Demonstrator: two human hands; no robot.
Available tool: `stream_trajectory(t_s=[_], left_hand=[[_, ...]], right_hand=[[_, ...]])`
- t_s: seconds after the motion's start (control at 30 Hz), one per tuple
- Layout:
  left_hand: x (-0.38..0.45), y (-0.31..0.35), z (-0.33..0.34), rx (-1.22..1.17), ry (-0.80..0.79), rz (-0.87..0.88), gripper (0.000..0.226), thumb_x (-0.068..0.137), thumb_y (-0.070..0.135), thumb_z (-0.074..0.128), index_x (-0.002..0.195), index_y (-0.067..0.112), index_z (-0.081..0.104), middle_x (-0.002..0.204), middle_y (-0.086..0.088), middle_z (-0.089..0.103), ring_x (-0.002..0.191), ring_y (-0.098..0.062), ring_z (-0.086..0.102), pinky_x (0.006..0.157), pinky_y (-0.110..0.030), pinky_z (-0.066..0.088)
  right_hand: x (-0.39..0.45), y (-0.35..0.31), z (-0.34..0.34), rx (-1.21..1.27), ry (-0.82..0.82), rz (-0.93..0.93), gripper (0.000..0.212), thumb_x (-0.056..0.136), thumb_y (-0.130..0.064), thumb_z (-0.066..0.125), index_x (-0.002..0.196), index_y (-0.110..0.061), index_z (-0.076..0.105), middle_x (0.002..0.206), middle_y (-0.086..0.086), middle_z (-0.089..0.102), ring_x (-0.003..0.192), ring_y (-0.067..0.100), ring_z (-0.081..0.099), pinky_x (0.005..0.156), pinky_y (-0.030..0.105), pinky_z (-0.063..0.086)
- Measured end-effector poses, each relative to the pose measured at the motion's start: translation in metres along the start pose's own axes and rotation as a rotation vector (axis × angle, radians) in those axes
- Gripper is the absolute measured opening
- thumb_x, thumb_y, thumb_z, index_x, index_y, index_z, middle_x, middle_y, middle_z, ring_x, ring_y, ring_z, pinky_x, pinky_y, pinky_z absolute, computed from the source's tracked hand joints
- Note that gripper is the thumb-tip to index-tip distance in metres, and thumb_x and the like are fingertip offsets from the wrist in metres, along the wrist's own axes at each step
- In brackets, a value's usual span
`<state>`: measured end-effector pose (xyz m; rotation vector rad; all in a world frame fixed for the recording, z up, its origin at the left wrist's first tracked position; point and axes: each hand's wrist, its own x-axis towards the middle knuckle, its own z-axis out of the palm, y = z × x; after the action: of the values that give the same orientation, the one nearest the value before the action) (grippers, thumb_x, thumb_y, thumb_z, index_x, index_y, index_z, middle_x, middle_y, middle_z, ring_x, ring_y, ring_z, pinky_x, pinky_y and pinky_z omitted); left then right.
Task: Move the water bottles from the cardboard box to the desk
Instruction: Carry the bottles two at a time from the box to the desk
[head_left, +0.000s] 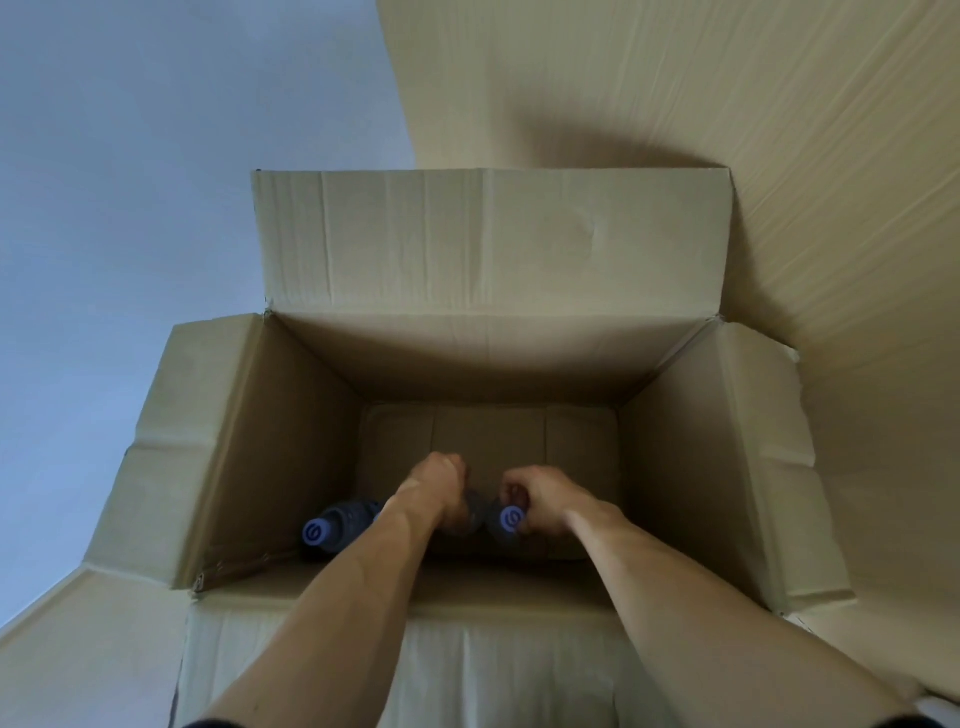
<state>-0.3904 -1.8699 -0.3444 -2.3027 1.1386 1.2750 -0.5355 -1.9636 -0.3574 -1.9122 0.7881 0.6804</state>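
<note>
Hands (436, 483) deep between cardboard box (291, 415) walls

Both hands in box (291, 415) w/ bottle (506, 522) betw them; 2nd bottle (337, 525) left

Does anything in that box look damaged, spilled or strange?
Nothing stands out. The cardboard box has creased flaps but looks intact, with no spill visible. Each hand, left and right, grips a bottle; another blue-capped bottle sits at the left.

A pale blue-grey wall (130, 182) and flat cardboard sheet (779, 104) behind.
</note>
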Motion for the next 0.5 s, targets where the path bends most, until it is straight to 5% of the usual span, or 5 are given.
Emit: stream_trajectory(t_s=[0.17, 0.5], left_hand=[[0.010, 0.009, -0.014, -0.048, 0.115, 0.016, 0.036, 0.085, 0.027, 0.075, 0.116, 0.015, 0.061, 0.115, -0.007, 0.063, 0.099, -0.024, 0.062, 0.073, -0.031, 0.049], [0.032, 0.017, -0.026, -0.128, 0.219, 0.094, 0.037, 0.085, 0.024, 0.077, 0.115, 0.017, 0.057, 0.118, -0.007, 0.058, 0.103, -0.023, 0.059, 0.082, -0.032, 0.051]], right_hand=[[0.001, 0.007, -0.022, 0.014, 0.064, 0.026, 0.033, 0.082, -0.010, 0.077, 0.088, -0.034, 0.055, 0.097, -0.010, 0.058, 0.086, 0.004, 0.057, 0.063, 0.018, 0.042], [0.011, 0.016, -0.048, -0.073, 0.184, -0.012, 0.034, 0.082, -0.011, 0.077, 0.102, -0.029, 0.055, 0.118, -0.002, 0.053, 0.108, 0.017, 0.055, 0.090, 0.033, 0.050]])
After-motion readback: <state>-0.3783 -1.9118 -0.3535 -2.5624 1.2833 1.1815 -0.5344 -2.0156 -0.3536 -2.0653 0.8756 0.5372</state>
